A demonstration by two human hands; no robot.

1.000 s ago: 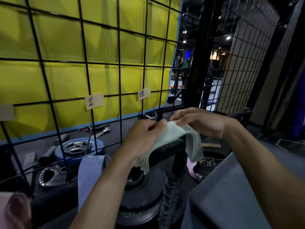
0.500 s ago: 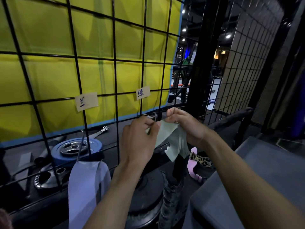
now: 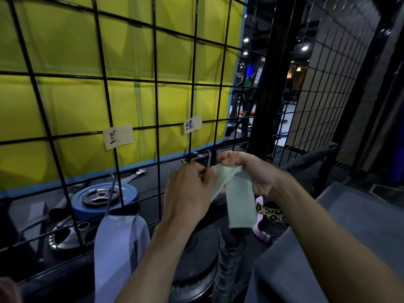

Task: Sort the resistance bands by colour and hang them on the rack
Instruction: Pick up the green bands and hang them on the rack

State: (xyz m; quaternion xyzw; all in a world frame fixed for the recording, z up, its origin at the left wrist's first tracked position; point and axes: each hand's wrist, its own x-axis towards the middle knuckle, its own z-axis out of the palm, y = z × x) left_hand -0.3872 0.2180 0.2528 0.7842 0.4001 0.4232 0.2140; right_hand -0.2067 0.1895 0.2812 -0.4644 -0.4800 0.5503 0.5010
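- Yellow padding (image 3: 65, 101) fills the background behind the black wire grid rack (image 3: 154, 88), which stands upright so bands can hang off hooks at a reachable height.
- Grey bench surface (image 3: 349, 237) lies to the right of the rack, on the near side.
- Blue weight plate (image 3: 105, 199) lies on the floor beyond the rack, low on its left half.
- Pale blue band (image 3: 118, 250) hangs from a hook on the rack's lower part, below the left paper label (image 3: 118, 136); that pairing looks like the colour sorting at work.
- Green band (image 3: 238, 200) is at the rack's lower right, under the right paper label (image 3: 192, 124), its free end dangling.
- Left hand (image 3: 188, 193) pinches the band's top edge, fingers curled close.
- Right hand (image 3: 251, 169) grips the band's upper fold, fingers wrapped round it; together they seem to open the loop.
- Metal hook (image 3: 209, 157) juts from the rack just above the hands; whether the band is on it I cannot tell.
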